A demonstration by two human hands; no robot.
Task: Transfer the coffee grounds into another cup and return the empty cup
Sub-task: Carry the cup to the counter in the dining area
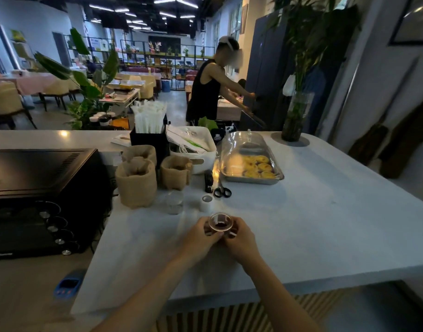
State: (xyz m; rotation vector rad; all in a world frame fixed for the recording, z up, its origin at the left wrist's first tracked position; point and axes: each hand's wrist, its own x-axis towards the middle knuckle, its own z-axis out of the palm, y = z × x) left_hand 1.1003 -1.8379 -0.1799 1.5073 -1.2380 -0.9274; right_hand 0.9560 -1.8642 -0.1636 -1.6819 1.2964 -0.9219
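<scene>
A small clear glass cup (220, 222) with dark coffee grounds at its bottom is held upright just above the white counter (313, 212). My left hand (200, 236) wraps its left side and my right hand (240, 237) its right side, fingers touching below the cup. Beyond it stands a small white cup (206, 203) with a grey inside, and to its left a clear empty glass (174, 202). Both stand apart from my hands.
Black oven (37, 200) at left. Burlap-wrapped pots (136, 184), a black straw holder (149, 140), a white basket (196, 149), scissors (222, 190) and a covered tray of tarts (251, 164) stand behind. A vase with a plant (295, 116) sits far right. A person stands beyond the counter.
</scene>
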